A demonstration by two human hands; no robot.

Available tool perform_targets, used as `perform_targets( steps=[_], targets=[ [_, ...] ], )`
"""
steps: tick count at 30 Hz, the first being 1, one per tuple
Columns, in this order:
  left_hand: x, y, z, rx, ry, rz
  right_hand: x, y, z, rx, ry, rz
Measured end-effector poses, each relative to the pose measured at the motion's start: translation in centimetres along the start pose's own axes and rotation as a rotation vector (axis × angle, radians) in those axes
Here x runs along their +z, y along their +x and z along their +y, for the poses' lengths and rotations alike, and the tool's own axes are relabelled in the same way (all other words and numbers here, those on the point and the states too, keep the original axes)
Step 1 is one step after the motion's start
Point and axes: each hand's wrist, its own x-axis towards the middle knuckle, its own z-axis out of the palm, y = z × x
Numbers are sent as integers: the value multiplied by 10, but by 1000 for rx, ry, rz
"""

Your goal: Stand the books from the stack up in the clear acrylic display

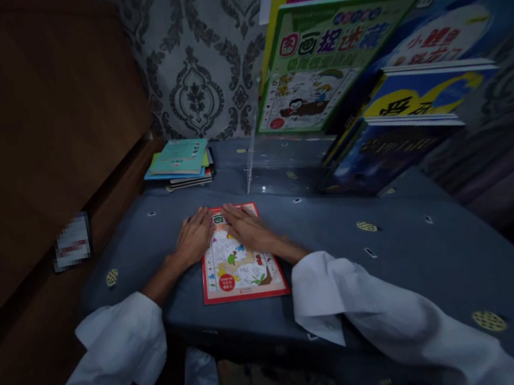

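Observation:
A red-bordered picture book (239, 259) lies closed and face up on the dark blue cloth-covered table (333, 259), close to its front edge. My left hand (194, 235) rests flat over the book's upper left edge, fingers stretched forward. Across the upper right part of the cover lies my right hand (248, 228), also flat with fingers extended. Both hands hide parts of the title. Neither is wrapped round anything. The lower half of the cover shows line drawings and a red round badge.
At the back right, a clear acrylic stand (276, 162) holds several upright books, including a green picture book (310, 70). A small pile of books (179, 160) lies at the back left. A brown wooden panel (26, 127) borders the left side; patterned wallpaper (194, 91) is behind.

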Motion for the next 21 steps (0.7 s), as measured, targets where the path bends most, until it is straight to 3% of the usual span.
perform_targets(
  steps=[4,8,15,21],
  targets=[
    [-1,0,0,-9,15,-19,-10,-24,28,156,-32,47],
    [-2,1,2,-11,39,-41,-15,-42,44,213,-19,51],
    [-3,0,3,13,63,-51,-11,-59,29,190,-18,96],
    [-4,-2,3,8,47,-59,-14,-97,7,144,3,66]
  ],
)
